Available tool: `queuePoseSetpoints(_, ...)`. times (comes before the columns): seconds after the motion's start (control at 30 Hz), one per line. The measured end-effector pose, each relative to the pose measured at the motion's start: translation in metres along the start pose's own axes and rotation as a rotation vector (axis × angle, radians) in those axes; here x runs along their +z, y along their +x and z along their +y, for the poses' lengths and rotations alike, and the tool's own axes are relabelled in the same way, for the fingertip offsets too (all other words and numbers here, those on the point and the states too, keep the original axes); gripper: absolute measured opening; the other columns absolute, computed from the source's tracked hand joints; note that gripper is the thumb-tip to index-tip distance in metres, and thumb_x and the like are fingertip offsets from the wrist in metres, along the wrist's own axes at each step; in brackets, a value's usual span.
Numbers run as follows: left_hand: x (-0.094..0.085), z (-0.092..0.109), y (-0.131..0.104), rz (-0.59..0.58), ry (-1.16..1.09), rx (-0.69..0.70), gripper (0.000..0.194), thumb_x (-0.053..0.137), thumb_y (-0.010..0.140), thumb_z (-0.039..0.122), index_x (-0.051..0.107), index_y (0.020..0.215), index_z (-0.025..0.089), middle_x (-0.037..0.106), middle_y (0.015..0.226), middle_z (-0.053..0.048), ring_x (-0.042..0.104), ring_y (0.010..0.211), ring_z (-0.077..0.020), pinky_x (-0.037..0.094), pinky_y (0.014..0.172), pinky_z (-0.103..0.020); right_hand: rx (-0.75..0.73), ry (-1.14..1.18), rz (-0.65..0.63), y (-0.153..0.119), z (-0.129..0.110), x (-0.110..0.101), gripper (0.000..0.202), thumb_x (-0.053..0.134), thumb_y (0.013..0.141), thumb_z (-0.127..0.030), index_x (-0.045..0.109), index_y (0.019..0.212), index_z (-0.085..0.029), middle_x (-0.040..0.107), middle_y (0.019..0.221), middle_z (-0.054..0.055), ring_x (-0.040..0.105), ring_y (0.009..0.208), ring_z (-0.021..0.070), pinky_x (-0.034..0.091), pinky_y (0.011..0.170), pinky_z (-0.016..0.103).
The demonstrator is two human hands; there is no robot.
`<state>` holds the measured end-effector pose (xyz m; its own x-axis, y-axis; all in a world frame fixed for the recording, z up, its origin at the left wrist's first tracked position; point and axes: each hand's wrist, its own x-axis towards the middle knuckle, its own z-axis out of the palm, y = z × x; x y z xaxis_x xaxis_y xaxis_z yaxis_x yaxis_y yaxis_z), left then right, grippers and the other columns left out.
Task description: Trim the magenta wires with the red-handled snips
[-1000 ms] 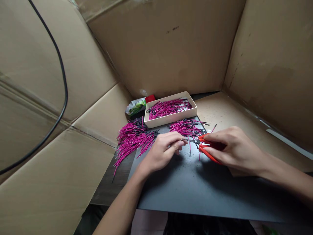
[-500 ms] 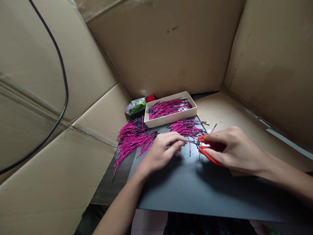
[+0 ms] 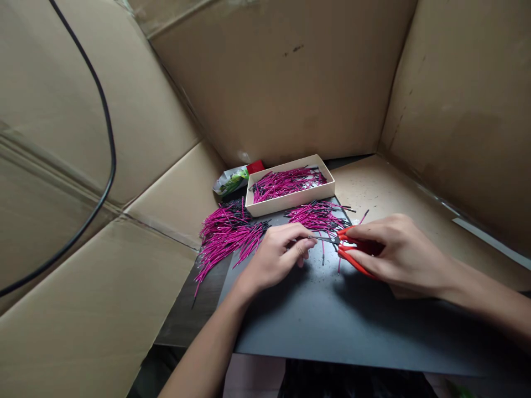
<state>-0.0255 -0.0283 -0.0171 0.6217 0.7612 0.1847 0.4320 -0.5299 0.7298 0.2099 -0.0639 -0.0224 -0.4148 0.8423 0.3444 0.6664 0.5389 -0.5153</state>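
Note:
My right hand is wrapped round the red handles of a small pair of scissors, whose dark blades point left. At the blade tips, my left hand pinches something too small to make out. Behind the hands lies a pile of magenta wires with black ends. A larger pile of such wires spreads to the left of my left hand. More of them fill a cream box at the back.
A green and white packet with a red end leans left of the box. Cardboard panels surround the dark grey work surface. A black cable hangs at the left.

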Motion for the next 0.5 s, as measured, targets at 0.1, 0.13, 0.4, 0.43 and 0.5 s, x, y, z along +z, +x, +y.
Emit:
queuePoseSetpoints(0.1, 0.001, 0.000, 0.000, -0.010, 0.006, -0.006, 0.021, 0.048, 0.094, 0.026, 0.061, 0.082, 0.015, 0.059, 0.068, 0.000, 0.054, 0.056, -0.0094, 0.044, 0.065, -0.024, 0.000, 0.001, -0.005, 0.000, 0.001, 0.001, 0.023, 0.056, 0.084, -0.031, 0.073, 0.091, -0.017, 0.060, 0.056, 0.000, 0.047, 0.047, 0.0097, 0.032, 0.048, 0.026)
queuePoseSetpoints(0.13, 0.001, 0.001, 0.000, -0.014, 0.017, -0.006, 0.021, 0.048, 0.095, 0.026, 0.061, 0.082, 0.015, 0.059, 0.068, 0.000, 0.054, 0.055, -0.0090, 0.044, 0.065, -0.024, -0.005, 0.000, 0.000, 0.001, 0.001, 0.001, 0.023, 0.056, 0.084, -0.031, 0.073, 0.091, -0.017, 0.061, 0.057, 0.000, 0.048, 0.048, 0.0098, 0.032, 0.049, 0.026)
queuePoseSetpoints(0.4, -0.010, -0.015, 0.002, 0.217, 0.441, -0.002, 0.017, 0.054, 0.092, 0.028, 0.065, 0.085, 0.017, 0.070, 0.087, -0.003, 0.064, 0.080, -0.0158, 0.046, 0.074, -0.027, 0.033, -0.024, 0.037, 0.001, 0.001, 0.000, 0.022, 0.055, 0.086, -0.032, 0.070, 0.076, -0.019, 0.057, 0.054, -0.001, 0.044, 0.048, 0.0099, 0.031, 0.049, 0.027)
queuePoseSetpoints(0.43, -0.014, -0.019, 0.001, 0.256, 0.528, -0.056, 0.018, 0.054, 0.092, 0.028, 0.065, 0.085, 0.017, 0.071, 0.088, -0.004, 0.065, 0.080, -0.0173, 0.046, 0.074, -0.028, 0.042, -0.025, 0.036, 0.001, 0.001, -0.001, 0.021, 0.055, 0.085, -0.031, 0.070, 0.079, -0.019, 0.058, 0.055, 0.000, 0.045, 0.049, 0.0101, 0.031, 0.050, 0.027)
queuePoseSetpoints(0.5, -0.022, -0.027, -0.002, 0.288, 0.701, -0.202, 0.020, 0.052, 0.092, 0.029, 0.066, 0.084, 0.018, 0.071, 0.088, -0.005, 0.065, 0.081, -0.0210, 0.046, 0.073, -0.032, 0.051, -0.023, 0.030, 0.001, 0.001, 0.000, 0.020, 0.056, 0.085, -0.031, 0.071, 0.082, -0.019, 0.060, 0.057, 0.000, 0.046, 0.049, 0.0103, 0.031, 0.050, 0.027)
